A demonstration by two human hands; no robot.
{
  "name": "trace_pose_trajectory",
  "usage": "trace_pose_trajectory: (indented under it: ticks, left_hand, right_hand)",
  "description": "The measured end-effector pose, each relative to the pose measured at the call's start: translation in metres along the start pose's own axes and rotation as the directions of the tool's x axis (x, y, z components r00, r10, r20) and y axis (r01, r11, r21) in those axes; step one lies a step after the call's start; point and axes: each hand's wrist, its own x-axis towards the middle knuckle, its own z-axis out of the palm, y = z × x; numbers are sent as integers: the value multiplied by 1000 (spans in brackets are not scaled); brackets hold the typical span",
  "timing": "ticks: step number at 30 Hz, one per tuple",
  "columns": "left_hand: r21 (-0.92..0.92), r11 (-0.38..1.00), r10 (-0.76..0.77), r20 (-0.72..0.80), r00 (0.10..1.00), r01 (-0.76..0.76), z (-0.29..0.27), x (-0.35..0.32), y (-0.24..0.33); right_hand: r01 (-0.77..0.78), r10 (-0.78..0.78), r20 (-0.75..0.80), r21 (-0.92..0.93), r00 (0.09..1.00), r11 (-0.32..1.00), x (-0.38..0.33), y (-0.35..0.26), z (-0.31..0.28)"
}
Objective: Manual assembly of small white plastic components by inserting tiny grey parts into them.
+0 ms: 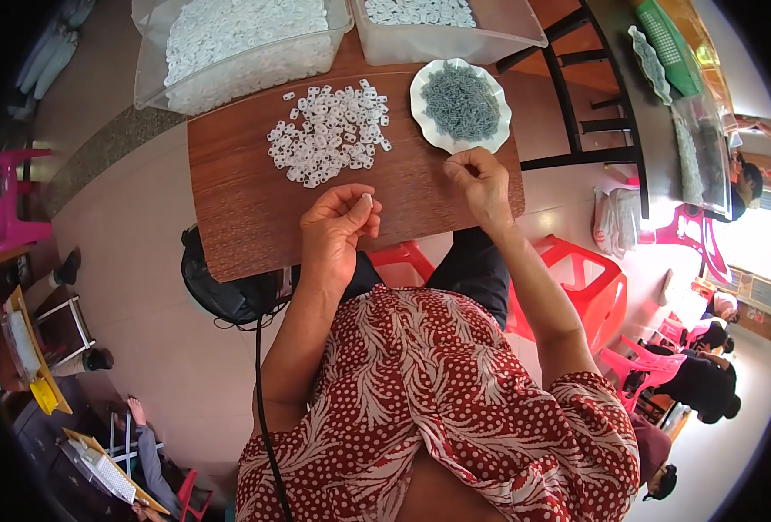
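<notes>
My left hand [335, 228] is raised over the near part of the brown wooden table [264, 235]. Between its thumb and fingertips it pinches a small white plastic piece [367, 198]. Beyond that hand lies a loose pile of white plastic pieces [329, 130] with holes in them. At the far right of the tabletop, a scalloped white plate [422, 109] bears a heap of small grey screws [462, 103]. My right hand [481, 184] is just on the near side of this plate, thumb and fingers pressed together; whatever they grip is too small to make out.
Two translucent bins [255, 74] [455, 43] full of white pieces stand at the far edge. A black metal frame [594, 96] is to the right. Red plastic stools [577, 291] stand beside and under the table, a black bag [229, 283] at its left. Other people sit farther off.
</notes>
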Motion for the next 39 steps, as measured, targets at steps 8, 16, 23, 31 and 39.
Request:
trace_pose_trajectory:
  ticks: [8,16,23,31,39]
  left_hand:
    - [207,956,203,46,978,-208,9,-19,5]
    - [302,874,369,98,924,-381,15,-33,7]
    - [206,916,341,54,939,-344,22,-38,11]
    - [299,886,345,81,935,-353,9,-39,10]
    - [284,910,293,76,953,-303,13,-44,13]
  right_hand:
    - [-227,79,317,465,945,856,-31,-81,8]
    - [-149,-14,313,491,950,859,-49,-107,18]
    - [-140,-19,294,509,956,849,-57,-109,22]
    - [-142,-20,298,511,954,848,-56,-113,14]
    - [-177,-14,371,476,929,861,-53,-107,12]
